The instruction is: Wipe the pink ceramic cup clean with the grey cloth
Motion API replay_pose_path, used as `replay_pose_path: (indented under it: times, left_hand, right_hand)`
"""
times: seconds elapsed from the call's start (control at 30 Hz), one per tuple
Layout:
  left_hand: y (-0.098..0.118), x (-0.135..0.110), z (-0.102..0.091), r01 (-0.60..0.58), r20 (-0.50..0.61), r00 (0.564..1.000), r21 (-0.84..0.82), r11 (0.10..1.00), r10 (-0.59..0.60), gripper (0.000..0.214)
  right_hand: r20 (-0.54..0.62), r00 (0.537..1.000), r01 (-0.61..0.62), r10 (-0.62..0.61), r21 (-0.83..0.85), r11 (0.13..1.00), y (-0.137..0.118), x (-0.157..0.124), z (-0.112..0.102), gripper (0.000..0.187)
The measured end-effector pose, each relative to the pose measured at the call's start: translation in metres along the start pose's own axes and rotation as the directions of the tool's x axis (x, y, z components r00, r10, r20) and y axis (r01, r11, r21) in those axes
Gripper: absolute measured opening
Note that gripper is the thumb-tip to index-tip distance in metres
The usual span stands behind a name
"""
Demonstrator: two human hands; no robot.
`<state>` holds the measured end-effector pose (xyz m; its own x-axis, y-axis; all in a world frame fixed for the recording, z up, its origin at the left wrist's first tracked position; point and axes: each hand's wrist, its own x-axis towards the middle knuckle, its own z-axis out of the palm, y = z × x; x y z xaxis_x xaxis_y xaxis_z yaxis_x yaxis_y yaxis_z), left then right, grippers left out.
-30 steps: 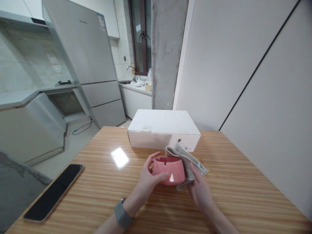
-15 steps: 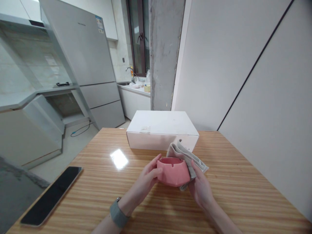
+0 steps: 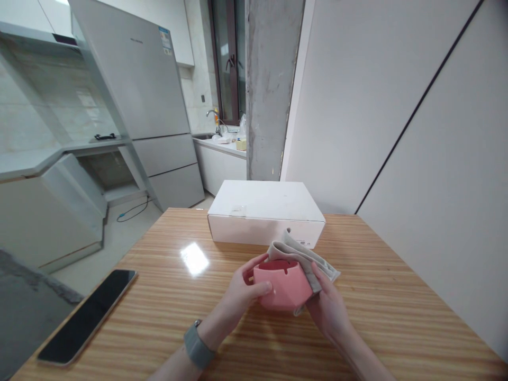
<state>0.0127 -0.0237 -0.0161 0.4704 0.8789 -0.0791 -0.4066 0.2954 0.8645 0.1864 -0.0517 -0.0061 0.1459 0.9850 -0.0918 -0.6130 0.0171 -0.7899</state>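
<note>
A pink faceted ashtray [image 3: 283, 284] with notches in its rim is held just above the wooden table [image 3: 166, 312], near its middle. My left hand [image 3: 245, 288] grips its left side, thumb across the front wall and fingers behind. My right hand [image 3: 327, 307] presses a folded grey cloth [image 3: 307, 259] against the ashtray's right side and rim. A grey watch band sits on my left wrist [image 3: 196, 346].
A shut white cardboard box [image 3: 266, 210] lies on the table just behind my hands. A black phone [image 3: 88, 315] rests face up near the table's left edge. A fridge, kitchen counter and sink stand behind; a white wall runs along the right.
The ashtray has been turned in my hands, and my left thumb has shifted across its front. The cloth has slid further over the right rim.
</note>
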Motion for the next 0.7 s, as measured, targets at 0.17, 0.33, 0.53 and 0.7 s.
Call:
replay_pose_path:
  times: [0.17, 0.33, 0.53, 0.7]
  left_hand:
    - [-0.002, -0.001, 0.006, 0.019, -0.150, 0.988, -0.075, 0.997, -0.031, 0.063]
    - [-0.009, 0.000, 0.008, 0.119, -0.142, 0.981, -0.121, 0.985, -0.135, 0.060]
    - [-0.010, 0.002, 0.005, 0.260, -0.063, 0.959, -0.207, 0.943, -0.278, 0.055]
    - [-0.006, -0.003, 0.004, 0.251, 0.049, 0.968, -0.184, 0.950, -0.246, 0.051]
  right_hand:
    - [-0.110, 0.994, 0.018, -0.014, 0.037, 0.999, 0.004, 0.001, -0.011, 0.037]
    - [-0.130, 0.991, 0.024, -0.022, 0.020, 0.999, 0.009, 0.004, -0.020, 0.034]
    - [-0.134, 0.990, 0.035, -0.036, -0.011, 0.999, 0.011, 0.005, -0.015, 0.036]
    - [-0.112, 0.993, 0.028, -0.028, -0.004, 1.000, 0.007, 0.003, -0.012, 0.037]
